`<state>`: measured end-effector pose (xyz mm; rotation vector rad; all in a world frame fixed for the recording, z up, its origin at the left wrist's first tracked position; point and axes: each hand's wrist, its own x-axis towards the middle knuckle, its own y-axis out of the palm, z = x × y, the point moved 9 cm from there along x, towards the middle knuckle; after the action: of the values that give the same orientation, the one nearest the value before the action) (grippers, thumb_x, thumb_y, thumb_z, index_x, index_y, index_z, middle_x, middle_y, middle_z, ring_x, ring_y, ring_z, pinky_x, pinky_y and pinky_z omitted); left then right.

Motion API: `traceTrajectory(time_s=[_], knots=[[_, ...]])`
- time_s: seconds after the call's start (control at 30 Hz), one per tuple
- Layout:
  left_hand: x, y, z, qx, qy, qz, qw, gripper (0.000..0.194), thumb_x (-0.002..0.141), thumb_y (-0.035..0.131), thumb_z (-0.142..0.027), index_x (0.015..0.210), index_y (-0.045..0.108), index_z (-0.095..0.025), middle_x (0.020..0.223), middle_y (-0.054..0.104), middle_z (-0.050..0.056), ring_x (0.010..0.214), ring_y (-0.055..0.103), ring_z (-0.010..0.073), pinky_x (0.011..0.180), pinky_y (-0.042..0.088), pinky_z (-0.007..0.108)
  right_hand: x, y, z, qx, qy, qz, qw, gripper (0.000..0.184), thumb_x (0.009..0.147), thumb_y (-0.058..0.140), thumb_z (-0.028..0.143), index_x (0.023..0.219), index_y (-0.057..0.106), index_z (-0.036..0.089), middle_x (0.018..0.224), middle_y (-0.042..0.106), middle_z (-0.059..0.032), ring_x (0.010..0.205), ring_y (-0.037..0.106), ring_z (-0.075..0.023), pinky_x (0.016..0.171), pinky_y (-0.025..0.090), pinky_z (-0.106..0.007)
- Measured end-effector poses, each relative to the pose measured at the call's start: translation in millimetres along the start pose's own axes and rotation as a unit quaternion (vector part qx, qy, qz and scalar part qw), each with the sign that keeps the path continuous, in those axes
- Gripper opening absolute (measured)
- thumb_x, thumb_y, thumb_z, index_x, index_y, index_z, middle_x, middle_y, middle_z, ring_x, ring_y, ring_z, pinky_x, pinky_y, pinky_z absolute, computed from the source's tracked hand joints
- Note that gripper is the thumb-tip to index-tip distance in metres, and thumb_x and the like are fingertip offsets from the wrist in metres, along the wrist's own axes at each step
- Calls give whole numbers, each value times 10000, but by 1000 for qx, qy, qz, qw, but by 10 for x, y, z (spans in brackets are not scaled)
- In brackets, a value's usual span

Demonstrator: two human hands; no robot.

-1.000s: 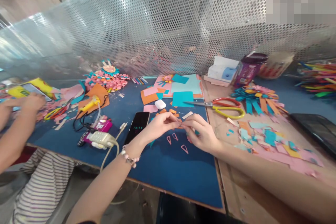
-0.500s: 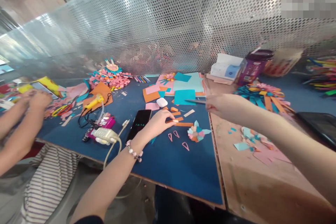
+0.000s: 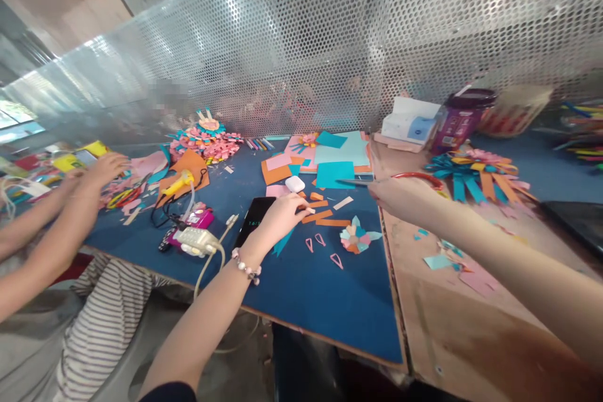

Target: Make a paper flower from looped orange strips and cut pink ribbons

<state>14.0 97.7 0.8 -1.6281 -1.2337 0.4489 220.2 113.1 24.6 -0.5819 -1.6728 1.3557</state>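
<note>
Sweeping low, the right hand (image 3: pixel 396 192) over red-handled metal scissors (image 3: pixel 363 183) could crush the multicoloured paper flower (image 3: pixel 357 237) by the blue counter (image 3: pixel 330 320)'s right edge; its grip, and the left hand (image 3: pixel 282 212)'s, I can't tell.

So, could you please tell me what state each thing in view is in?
Scissors: blades look shut
Orange strips: cut, loose
Left hand: fingers bent, by the strips
Right hand: over the scissors' handles
Phone: screen lit, partly covered
Paper flower: petals spread
Pink clips: lying apart; open or shut unclear
White case: closed
Purple cup: lidded
Yellow glue gun: lying down
</note>
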Motion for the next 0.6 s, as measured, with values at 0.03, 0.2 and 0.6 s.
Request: traceTrajectory(time_s=[0.03, 0.2, 0.6], knots=[[1, 2, 0, 5, 4, 0, 1000, 187, 862, 580, -304, 928, 718, -196, 976, 669, 90, 934, 603, 247, 859, 445, 369, 28, 22, 69, -13, -21, 4, 1000, 172, 777, 532, 26, 760, 662, 137, 697, 656, -96, 625, 623, -200, 548, 416, -290], [8, 12, -20, 9, 18, -4, 1000, 182, 860, 580, -276, 947, 706, -176, 1022, 661, 106, 987, 593, 248, 900, 439, 378, 102, 215, 350, -53, -127, -11, 990, 242, 874, 532, 145, 1085, 650, 160, 1041, 644, -131, 979, 585, -259, 739, 475, -334], [3, -28, -200, -34, 34, -40, 998, 187, 881, 524, -253, 955, 683, -186, 1007, 647, 89, 932, 599, 225, 874, 453, 362, 35, 419, 486, -81, -210, -44, 973, 161, 892, 510, 115, 922, 666, 141, 916, 627, -101, 891, 553, -220, 749, 434, -321]])
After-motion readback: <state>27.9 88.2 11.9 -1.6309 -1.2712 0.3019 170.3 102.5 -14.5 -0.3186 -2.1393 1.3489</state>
